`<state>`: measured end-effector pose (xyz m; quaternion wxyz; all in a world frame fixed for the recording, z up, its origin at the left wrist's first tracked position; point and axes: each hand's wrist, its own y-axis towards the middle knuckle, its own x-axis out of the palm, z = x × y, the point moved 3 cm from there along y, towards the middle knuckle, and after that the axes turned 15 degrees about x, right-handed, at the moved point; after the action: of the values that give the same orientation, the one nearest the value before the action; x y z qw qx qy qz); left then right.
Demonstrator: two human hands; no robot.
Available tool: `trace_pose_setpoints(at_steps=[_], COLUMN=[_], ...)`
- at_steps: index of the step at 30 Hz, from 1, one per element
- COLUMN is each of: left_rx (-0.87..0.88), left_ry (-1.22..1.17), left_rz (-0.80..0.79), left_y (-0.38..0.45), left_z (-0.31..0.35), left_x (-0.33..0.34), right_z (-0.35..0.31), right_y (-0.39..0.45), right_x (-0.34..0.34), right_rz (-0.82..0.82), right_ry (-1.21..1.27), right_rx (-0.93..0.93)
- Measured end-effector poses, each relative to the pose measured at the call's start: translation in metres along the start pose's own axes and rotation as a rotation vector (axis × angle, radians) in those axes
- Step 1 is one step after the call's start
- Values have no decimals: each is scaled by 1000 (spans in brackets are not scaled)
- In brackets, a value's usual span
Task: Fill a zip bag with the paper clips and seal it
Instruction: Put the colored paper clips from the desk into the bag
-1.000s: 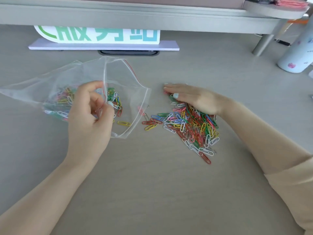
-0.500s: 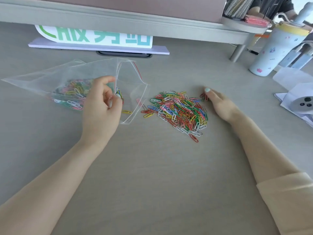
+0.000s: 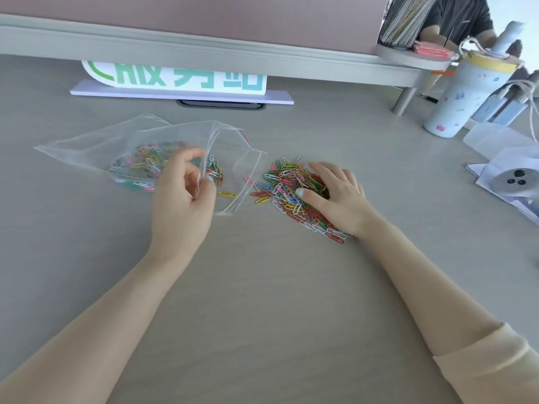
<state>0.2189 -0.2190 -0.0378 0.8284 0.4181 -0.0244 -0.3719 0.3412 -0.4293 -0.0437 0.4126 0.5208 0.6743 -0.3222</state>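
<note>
A clear zip bag (image 3: 122, 141) lies on the desk with its mouth open toward the right and many coloured paper clips inside. My left hand (image 3: 182, 199) pinches the upper lip of the bag's mouth and holds it raised. A heap of coloured paper clips (image 3: 287, 185) lies just right of the bag's opening. My right hand (image 3: 338, 193) rests on the right side of that heap, fingers spread and curled over the clips, thumb on the clips in front. A single yellow clip (image 3: 227, 194) lies inside the bag near the mouth.
A white sign with green lettering (image 3: 175, 80) stands on a lilac base at the back under a shelf. A pale tumbler (image 3: 460, 103) stands at the right. Papers and a round grey device (image 3: 516, 182) lie at the right edge. A mesh pen holder (image 3: 405, 21) sits on the shelf.
My right hand moved left from the far right edge of the heap onto it and now covers its right part. My left hand kept the bag's mouth open.
</note>
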Motion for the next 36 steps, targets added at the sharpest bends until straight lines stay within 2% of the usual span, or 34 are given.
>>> trace_pose_setpoints(at_steps=[6,18,25,36], left_rx=[0,-35,-54,-9], left_ry=[-28,-43,-46,-52], left_rz=[-6,-7,-12,26], left_y=[0,-1,-2,-16], left_z=[-1,2,3,14], left_x=[1,-2,-3,-22], right_z=[-6,-14,-13,-19], right_y=[6,19,20,24], right_x=[11,5,0,-23], right_rz=[92,170,130,74], right_ry=[-101,-45,-10,280], right_rx=[76,-91,-95,38])
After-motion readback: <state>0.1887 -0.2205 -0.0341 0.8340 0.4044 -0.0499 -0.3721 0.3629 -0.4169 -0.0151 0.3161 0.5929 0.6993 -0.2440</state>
